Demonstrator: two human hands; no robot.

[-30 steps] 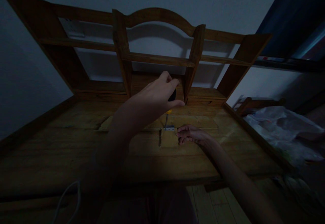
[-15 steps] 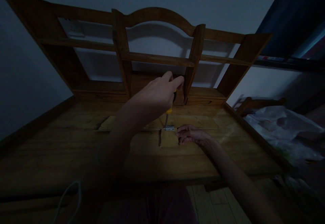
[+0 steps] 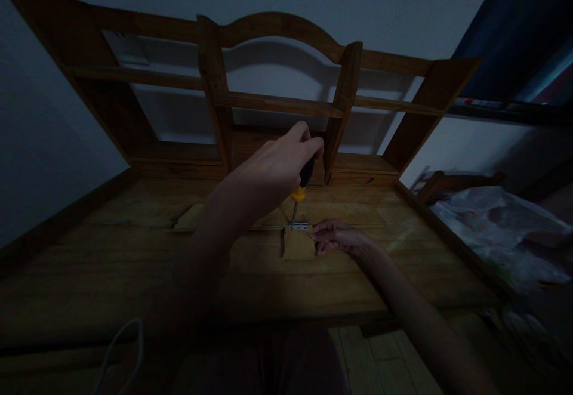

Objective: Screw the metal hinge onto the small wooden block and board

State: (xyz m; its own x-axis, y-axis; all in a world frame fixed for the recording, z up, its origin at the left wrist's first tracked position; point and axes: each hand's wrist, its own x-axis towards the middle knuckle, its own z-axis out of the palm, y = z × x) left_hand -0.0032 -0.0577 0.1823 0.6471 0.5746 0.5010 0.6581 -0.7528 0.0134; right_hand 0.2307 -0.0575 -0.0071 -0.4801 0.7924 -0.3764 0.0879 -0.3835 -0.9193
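Note:
My left hand point(image 3: 286, 159) is closed around the black and yellow handle of a screwdriver point(image 3: 298, 193), which stands nearly upright. Its shaft runs down to a small metal hinge point(image 3: 298, 226), where the tip meets the left part of the plate. The hinge lies along the top edge of a small wooden block point(image 3: 299, 246). At the block's right edge, my right hand point(image 3: 336, 237) grips it with bent fingers. Behind the block lies a long thin board point(image 3: 344, 214), partly covered by my left forearm.
A wooden desk top point(image 3: 147, 275) spreads under everything. Along its back stands a shelf unit point(image 3: 277, 104) with small drawers. A thin metal piece point(image 3: 122, 222) lies at left. To the right is a chair point(image 3: 436, 185) with plastic bags point(image 3: 492, 216). A white cord point(image 3: 139, 341) hangs at lower left.
My left hand has shifted its hold on the screwdriver slightly, and more of the black handle shows. The block, hinge and right hand stay in place.

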